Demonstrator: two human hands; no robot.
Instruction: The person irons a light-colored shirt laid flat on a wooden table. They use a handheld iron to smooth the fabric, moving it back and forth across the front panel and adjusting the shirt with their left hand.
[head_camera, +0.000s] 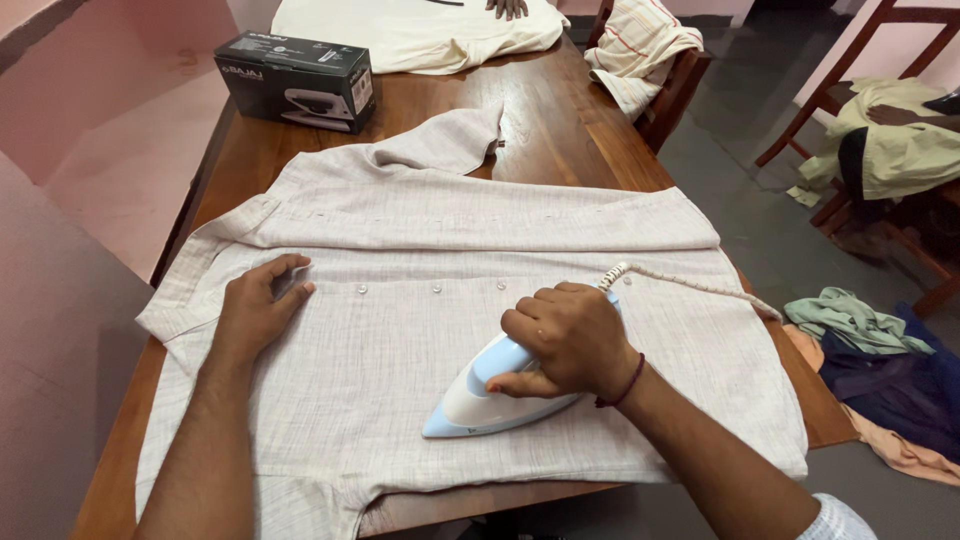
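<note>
A pale grey button-up shirt lies spread flat across a brown wooden table. My right hand grips the handle of a white and light-blue iron resting on the shirt's lower front, tip pointing left. Its braided cord runs off to the right over the shirt. My left hand lies flat on the shirt near the collar end, fingers by the row of buttons, pressing the cloth down.
A black iron box stands at the table's far left. A cream garment lies at the far end under another person's hand. Chairs draped with clothes stand to the right; a heap of clothes lies on the floor.
</note>
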